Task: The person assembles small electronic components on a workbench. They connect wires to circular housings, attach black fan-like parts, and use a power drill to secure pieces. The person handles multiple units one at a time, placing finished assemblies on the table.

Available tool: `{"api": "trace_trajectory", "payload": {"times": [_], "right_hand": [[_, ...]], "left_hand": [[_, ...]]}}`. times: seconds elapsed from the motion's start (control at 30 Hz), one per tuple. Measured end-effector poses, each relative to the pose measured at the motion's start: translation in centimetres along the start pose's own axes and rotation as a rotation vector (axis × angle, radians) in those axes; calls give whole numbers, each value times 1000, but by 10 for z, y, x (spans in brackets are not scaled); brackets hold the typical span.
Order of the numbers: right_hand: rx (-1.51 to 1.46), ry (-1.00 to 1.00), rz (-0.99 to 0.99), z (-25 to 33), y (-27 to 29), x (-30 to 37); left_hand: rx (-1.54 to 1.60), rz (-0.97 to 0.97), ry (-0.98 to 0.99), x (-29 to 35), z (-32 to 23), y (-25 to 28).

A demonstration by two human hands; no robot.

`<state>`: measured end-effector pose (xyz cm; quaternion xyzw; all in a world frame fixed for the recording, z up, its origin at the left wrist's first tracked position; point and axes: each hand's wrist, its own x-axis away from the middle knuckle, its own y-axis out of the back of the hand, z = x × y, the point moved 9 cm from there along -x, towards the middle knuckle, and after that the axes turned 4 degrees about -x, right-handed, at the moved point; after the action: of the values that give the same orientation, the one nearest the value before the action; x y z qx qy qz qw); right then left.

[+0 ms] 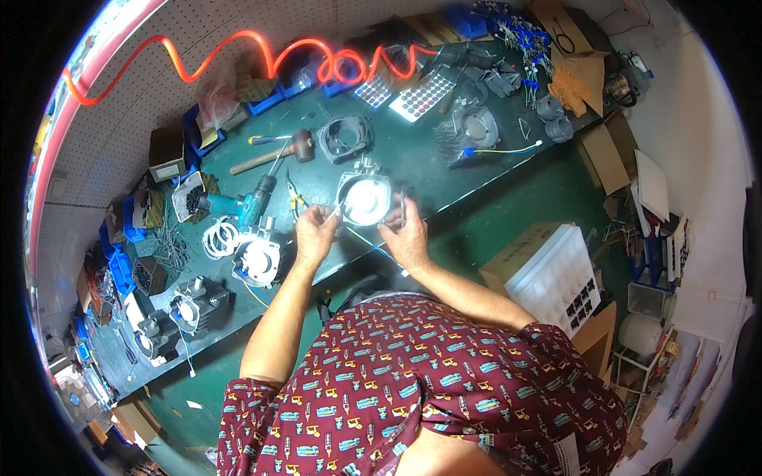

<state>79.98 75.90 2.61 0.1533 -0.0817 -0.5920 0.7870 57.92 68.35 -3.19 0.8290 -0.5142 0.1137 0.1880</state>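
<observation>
A grey metal housing with a bright white round centre stands near the bench's front edge, between my hands. My left hand is at its left side, thumb and fingers pinched together by the rim; what they hold is too small to make out. At the lower right side, my right hand has its fingers curled around a small dark part that I cannot name, close against the housing. A thin cable with blue and white parts hangs below the housing, between the hands. Pliers with yellow handles lie just left of it.
A teal power drill, a mallet and a grey frame lie on the green bench. Similar housings stand left and right. An orange coiled hose hangs above. Beyond the front edge stands a box of white trays.
</observation>
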Motion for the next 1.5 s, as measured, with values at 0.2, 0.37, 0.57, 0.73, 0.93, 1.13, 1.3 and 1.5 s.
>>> {"api": "trace_trajectory", "payload": {"times": [0.2,0.37,0.57,0.73,0.93,1.13,1.3,1.5], "right_hand": [[-13,-36,10,1,6,-10],[-3,17,53,-2,16,-25],[-422,-244,-30,-15,55,-38],[-930,-355,19,5,82,-44],[-1211,-481,280,38,67,-32],[-1227,-523,430,53,23,-13],[-1188,-504,525,76,-7,8],[-1101,-470,506,84,-49,30]], "left_hand": [[-22,-42,-89,1,6,-9],[131,-170,-32,19,22,-27],[187,-161,42,32,6,-32],[181,-215,85,48,4,-24],[148,-270,-130,85,-39,-16],[135,-253,-151,131,-81,-25],[104,-313,-105,157,-73,-1],[177,-366,-153,181,-61,47]]}}
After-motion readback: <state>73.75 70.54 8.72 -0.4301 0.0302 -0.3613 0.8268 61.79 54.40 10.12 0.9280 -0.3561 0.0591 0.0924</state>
